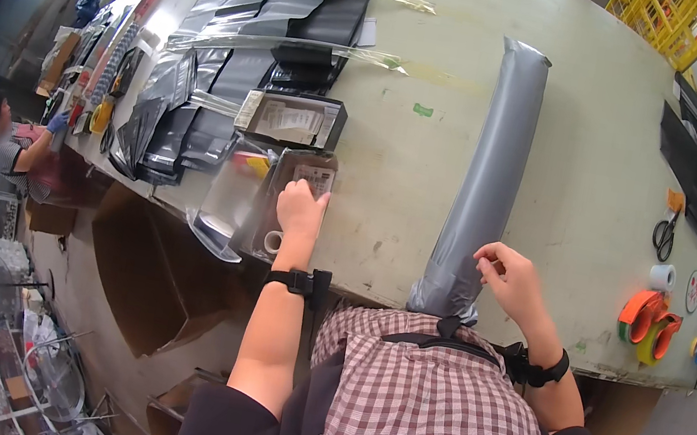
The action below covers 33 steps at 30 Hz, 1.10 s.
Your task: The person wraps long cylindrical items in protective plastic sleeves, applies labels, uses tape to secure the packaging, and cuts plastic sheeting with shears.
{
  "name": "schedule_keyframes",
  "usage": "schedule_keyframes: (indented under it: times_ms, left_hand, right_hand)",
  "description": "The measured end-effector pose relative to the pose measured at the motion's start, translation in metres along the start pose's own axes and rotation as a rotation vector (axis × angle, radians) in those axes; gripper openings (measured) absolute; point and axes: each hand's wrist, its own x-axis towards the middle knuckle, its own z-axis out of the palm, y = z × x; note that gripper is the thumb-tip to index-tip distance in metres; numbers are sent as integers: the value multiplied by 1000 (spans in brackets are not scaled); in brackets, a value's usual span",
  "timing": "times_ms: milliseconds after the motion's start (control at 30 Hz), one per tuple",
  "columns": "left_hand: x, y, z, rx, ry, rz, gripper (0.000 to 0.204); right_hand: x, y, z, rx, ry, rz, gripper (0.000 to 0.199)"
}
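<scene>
A long grey plastic-wrapped package [500,151] lies lengthwise on the table, its near end by my apron. My right hand [511,280] is beside its near part, fingers loosely bent and apart, with nothing visible in them. On the left, my left hand [302,210] reaches over an open bin [273,191] at the table edge that holds printed labels [315,177]. Its fingers are closed; what they hold, if anything, is hidden. Behind that stands a dark open box [338,128] with more paper slips. A clear plastic bin [233,189] adjoins on the left.
Black plastic mailing bags [257,46] lie in rows under clear strips at the left. To the right are scissors [665,229], tape rolls [646,315] and more black bags [696,151]. A co-worker [18,153] stands far left; a cardboard box [147,267] sits below the table edge.
</scene>
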Motion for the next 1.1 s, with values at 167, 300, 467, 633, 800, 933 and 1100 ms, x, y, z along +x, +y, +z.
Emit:
schedule_keyframes:
  times_ms: [167, 300, 467, 633, 800, 933, 1100]
  left_hand:
    - [3, -11, 3, -149, -113, -27, 37]
    - [2, 10, -12, 26, -83, -32, 32]
    - [9, -7, -3, -49, -159, -51, 31]
    - [8, 5, -14, -6, -177, -79, 33]
    - [9, -4, -7, -31, -155, -43, 35]
    - [12, -9, -7, -137, -187, -104, 31]
    - [-11, 72, -50, -837, -334, 1, 23]
  right_hand:
    - [7, -7, -3, 60, -56, -4, 9]
    - [10, -5, 3, -28, -129, -15, 10]
    - [10, -8, 7, -44, -188, -81, 11]
    - [12, -8, 11, -53, -214, -80, 10]
    - [16, -12, 14, -49, -239, -125, 10]
    - [17, -13, 12, -34, -266, -104, 11]
    - [23, -19, 42, 163, -122, -274, 20]
